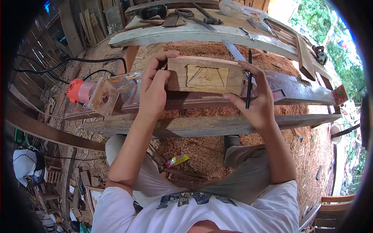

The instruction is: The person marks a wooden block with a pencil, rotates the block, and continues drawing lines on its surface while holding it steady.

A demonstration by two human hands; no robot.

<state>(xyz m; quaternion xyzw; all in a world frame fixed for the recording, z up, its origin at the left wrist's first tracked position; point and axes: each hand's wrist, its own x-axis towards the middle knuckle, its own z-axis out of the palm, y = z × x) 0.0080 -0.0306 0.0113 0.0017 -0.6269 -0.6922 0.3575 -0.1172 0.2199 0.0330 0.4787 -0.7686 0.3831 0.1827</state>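
Between my two hands a light wooden block (206, 76) is held up above the dark bench plank (132, 93). Its near face bears dark pencil-like lines forming a rectangle with slanted lines inside. My left hand (157, 83) grips the block's left end, fingers over the top edge. At the right end, my right hand (256, 91) pinches the block between thumb and fingers. A black pencil or pen (249, 77) stands nearly upright among the fingers of that same hand. Behind it a metal ruler (233, 50) lies partly hidden.
An orange router (79, 91) with a clear base sits on the bench at left, its black cable trailing left. Farther back, a white-edged board (167, 35) bears a hammer (211, 20) and other tools. A yellow object (178, 160) lies on the sawdust below.
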